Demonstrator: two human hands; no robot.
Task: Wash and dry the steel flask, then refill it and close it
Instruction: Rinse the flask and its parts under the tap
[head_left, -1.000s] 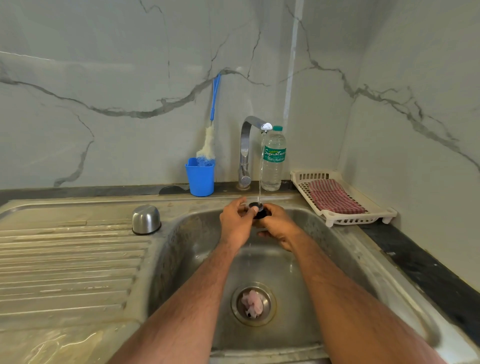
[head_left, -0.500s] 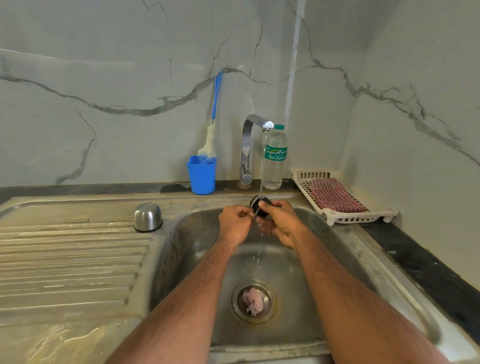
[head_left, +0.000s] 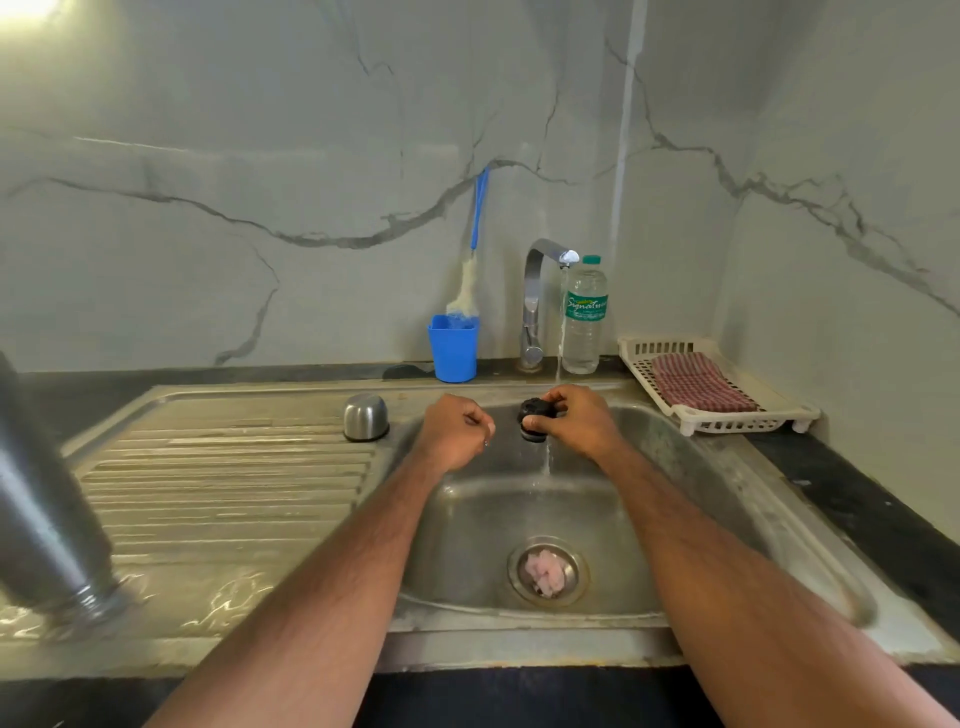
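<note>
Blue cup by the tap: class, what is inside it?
A bottle brush stands inside the blue cup, white bristles and blue handle leaning against the marble wall. The cup's wall hides the brush's lower end and anything else inside.

Dim, greenish light; glare at top left; edges bowed (wide lens), left-edge steel flask (head_left: 47, 514) blurred.

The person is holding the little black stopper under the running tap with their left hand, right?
Not quite. The head view shows the right hand holding the black stopper under the running tap. The left hand is beside it, fingers curled, holding nothing. The rest is right: the water is running.
</note>
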